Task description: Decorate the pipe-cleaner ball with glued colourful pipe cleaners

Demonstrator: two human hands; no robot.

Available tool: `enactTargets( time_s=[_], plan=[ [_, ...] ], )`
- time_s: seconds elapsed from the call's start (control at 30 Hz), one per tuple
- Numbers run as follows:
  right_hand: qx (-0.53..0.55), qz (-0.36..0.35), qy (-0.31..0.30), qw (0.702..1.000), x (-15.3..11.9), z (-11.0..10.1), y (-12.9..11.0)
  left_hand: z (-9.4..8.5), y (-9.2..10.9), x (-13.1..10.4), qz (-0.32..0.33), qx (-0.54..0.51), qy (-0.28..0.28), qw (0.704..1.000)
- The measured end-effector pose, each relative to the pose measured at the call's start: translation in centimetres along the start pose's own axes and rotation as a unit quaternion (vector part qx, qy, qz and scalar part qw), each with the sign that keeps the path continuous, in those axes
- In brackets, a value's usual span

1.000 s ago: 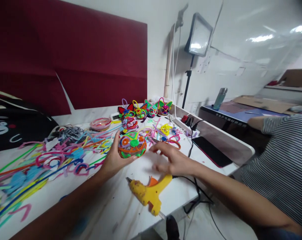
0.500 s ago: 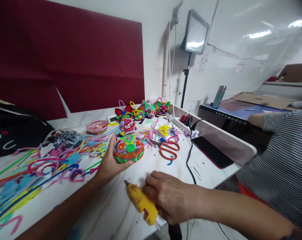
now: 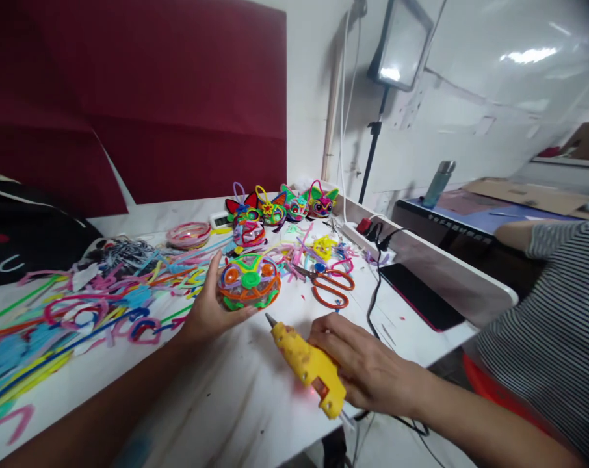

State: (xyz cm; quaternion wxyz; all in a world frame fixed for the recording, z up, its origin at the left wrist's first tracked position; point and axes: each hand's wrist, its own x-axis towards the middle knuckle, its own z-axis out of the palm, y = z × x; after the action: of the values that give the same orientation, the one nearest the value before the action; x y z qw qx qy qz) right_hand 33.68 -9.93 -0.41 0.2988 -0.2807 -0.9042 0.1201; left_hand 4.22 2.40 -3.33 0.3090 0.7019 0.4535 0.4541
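A round clear ornament (image 3: 250, 281) trimmed with green, orange and purple pipe cleaner rests in my left hand (image 3: 207, 309), thumb below it and fingers behind its left side. My right hand (image 3: 360, 361) is wrapped round a yellow glue gun (image 3: 308, 364), its metal nozzle pointing up and left, a short gap below the ornament. A small red glow shows on the table under the gun. Orange-handled scissors (image 3: 331, 286) lie beyond my right hand. Several finished animal-face ornaments (image 3: 296, 205) stand in a row at the back of the table.
Loose pipe cleaners (image 3: 99, 305) cover the left side. A black phone (image 3: 421, 296) and a power strip (image 3: 367, 240) lie along the right ledge, with a black cable (image 3: 374, 305) beside them. A person in a striped shirt (image 3: 558, 305) sits at the right.
The glue gun, in my right hand, has been raised off the table area and turned, its nozzle now nearer the ornament. The camera view has shifted slightly. My left hand still holds the ornament.
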Motion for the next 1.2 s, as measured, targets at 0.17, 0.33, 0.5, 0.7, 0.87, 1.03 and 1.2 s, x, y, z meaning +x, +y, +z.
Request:
enactTargets(
  time_s=[0.17,0.33,0.5,0.7,0.87,1.03,1.2],
  plan=[
    [0.060,0.031,0.010,0.998,1.1,-0.4,1.2,0.0,-0.1,-0.1,0.001,-0.013,-0.007,1.000],
    [0.119,0.071,0.005,0.990,2.1,-0.5,2.0,0.1,0.0,-0.2,0.007,-0.048,-0.014,0.999],
    [0.150,0.078,0.013,0.986,2.6,-0.1,2.5,0.2,0.1,-0.1,0.013,-0.034,-0.016,0.999],
    [0.152,0.069,0.010,0.986,2.8,0.2,3.0,0.2,0.7,-0.3,0.027,-0.018,-0.013,0.999],
    [0.133,0.058,0.006,0.989,2.8,0.3,3.0,0.3,0.3,-0.2,0.026,-0.032,-0.014,0.999],
    [0.109,0.058,0.003,0.992,2.7,0.5,2.9,0.2,-0.4,-0.1,0.016,-0.031,-0.019,0.999],
    [0.090,0.039,0.011,0.995,2.5,0.8,3.1,0.1,-0.4,0.0,0.009,0.007,0.000,1.000]
  ],
)
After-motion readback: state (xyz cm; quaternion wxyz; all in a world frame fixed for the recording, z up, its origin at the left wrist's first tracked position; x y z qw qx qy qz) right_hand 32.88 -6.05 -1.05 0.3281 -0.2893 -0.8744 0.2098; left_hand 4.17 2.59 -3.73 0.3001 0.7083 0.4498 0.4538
